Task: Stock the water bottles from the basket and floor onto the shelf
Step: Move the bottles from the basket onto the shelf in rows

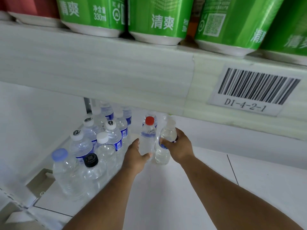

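— White shelf [166,188] down low, with a thick white ledge [99,67] above it carrying green cans [159,19] and a barcode tag [255,89]. How far along is the stocking?

— Well under way, I'd judge. A cluster of bottles [98,146] already stands at the left of the shelf, running back toward the wall: white caps, one pale blue, one black.

— And the hands?

— Both are busy. The left hand [135,156] is wrapped round the lower body of a red-capped bottle [148,136]. The right hand [180,146] grips a clear bottle [166,140] at its label, fingers curled round it.

— Are those two set down?

— They are upright and side by side, just right of the cluster. Their bases look close to the shelf, but I cannot tell whether they touch it.

— What is left?

— Letting go of this pair, most likely, then fetching more. Neither basket nor floor stock is in view, so I cannot say how many remain. Bare shelf lies to the right of the pair, so there is room for further rows.
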The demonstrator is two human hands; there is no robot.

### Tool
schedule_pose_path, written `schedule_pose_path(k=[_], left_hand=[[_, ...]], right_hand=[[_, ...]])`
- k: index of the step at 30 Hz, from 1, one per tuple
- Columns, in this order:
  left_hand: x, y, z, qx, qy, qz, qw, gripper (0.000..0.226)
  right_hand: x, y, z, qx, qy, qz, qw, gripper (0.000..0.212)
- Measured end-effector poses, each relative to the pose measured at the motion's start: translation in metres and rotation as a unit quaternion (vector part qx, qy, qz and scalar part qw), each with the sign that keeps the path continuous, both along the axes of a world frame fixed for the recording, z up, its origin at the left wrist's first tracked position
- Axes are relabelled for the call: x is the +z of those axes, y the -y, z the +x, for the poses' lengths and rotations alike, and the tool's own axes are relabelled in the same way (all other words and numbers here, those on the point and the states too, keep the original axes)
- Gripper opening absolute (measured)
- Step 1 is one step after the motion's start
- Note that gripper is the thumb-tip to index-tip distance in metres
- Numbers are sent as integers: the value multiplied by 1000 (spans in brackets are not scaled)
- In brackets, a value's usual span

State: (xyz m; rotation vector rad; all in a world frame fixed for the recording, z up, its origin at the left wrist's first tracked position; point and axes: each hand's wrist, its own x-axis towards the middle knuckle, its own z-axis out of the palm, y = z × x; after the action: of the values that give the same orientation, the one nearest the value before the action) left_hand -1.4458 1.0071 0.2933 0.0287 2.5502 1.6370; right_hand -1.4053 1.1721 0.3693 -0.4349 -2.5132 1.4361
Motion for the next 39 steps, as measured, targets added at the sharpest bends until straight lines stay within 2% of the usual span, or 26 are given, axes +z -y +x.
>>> schedule_pose_path(k=[3, 6, 8, 11, 13, 17, 21, 24, 27, 31, 39], left_hand=[[3, 3, 10, -2, 10, -15, 1000, 83], [11, 7, 28, -15, -4, -41, 999, 63], [18, 12, 41, -24, -12, -58, 998, 52], [33, 22, 65, -64, 6, -99, 993, 62], [40, 33, 80, -105, 9, -136, 985, 73], [52, 56, 115, -178, -28, -209, 961, 74], [59, 84, 150, -245, -76, -309, 916, 70], [61, 103, 173, -267, -97, -362, 888, 67], [62, 118, 200, -281, -109, -403, 864, 65], [60, 133, 231, -281, -107, -422, 855, 65], [49, 159, 292, -265, -76, -460, 844, 63]], right_hand=[[0, 1, 5, -4, 18, 1, 1000, 39], [3, 5, 15, -14, 36, 0, 999, 46], [3, 9, 25, -27, 61, 0, 998, 62], [4, 19, 48, -43, 111, 25, 993, 80], [2, 29, 67, -39, 129, 52, 989, 76], [3, 55, 115, -21, 156, 141, 977, 67], [-5, 84, 162, 51, 191, 287, 937, 67], [-9, 102, 193, 86, 203, 347, 912, 70], [-15, 117, 222, 108, 220, 381, 892, 72], [-21, 130, 249, 127, 228, 406, 876, 75], [-37, 156, 312, 165, 209, 379, 886, 73]])
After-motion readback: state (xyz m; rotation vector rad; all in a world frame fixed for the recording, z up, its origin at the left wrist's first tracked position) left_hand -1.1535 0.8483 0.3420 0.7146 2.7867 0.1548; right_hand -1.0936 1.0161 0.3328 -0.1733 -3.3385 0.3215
